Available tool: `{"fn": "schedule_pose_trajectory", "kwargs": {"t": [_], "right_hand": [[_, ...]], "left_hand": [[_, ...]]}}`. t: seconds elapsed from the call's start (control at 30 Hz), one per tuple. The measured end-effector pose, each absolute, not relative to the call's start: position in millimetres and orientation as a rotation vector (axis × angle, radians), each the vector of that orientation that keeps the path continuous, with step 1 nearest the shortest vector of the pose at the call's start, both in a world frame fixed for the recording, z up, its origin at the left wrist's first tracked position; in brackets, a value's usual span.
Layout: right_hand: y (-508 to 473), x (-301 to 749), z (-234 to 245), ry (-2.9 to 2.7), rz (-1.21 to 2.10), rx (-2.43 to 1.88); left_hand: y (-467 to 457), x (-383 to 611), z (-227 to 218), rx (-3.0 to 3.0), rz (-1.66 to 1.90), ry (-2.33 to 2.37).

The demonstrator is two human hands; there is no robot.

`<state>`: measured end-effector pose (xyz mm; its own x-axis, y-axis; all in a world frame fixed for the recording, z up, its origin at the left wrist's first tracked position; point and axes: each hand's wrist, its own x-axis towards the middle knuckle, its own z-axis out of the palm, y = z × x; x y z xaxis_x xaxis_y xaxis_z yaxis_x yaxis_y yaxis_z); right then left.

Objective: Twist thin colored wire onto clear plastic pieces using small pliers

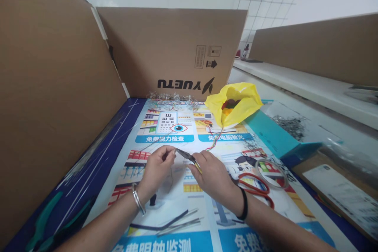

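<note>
Right hand (212,173): you've got it wrapped around yellow-handled needle-nose pliers (186,155), nose pointing left, out past your thumb. Left hand (156,169): thumb and index pinched together right at the plier tip; what's between them is too small to tell. Fine wire (171,177) shows just below your left fingers. Yellow plastic bag (246,104) sits beyond your right hand, red-handled scissors (256,191) near that wrist.

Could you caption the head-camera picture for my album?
Right hand holding needle-nose pliers, their tip at the pinched left hand, above an eye-test poster.
</note>
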<state>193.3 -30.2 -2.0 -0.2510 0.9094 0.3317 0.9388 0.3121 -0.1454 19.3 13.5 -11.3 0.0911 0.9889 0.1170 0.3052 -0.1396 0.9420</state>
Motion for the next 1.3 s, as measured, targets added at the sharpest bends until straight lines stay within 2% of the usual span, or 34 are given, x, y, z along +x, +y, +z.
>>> {"fn": "schedule_pose_trajectory", "kwargs": {"t": [0.3,0.57,0.9,1.3], "right_hand": [[-29.6,193.7,-9.5,-2.252,-0.235,-1.622],[-27.1,196.3,-10.8,-2.286,-0.144,-1.595],[-21.5,202.5,-1.8,-2.217,0.460,-1.525],[-20.2,206.8,-4.8,-2.136,0.585,-1.434]], "left_hand": [[13.3,19.4,-9.8,1.580,1.052,1.318],[11.3,19.9,-6.0,1.532,1.047,1.270],[12.0,18.7,8.7,1.475,0.944,1.232],[13.2,17.1,6.0,1.488,0.947,1.169]]}}
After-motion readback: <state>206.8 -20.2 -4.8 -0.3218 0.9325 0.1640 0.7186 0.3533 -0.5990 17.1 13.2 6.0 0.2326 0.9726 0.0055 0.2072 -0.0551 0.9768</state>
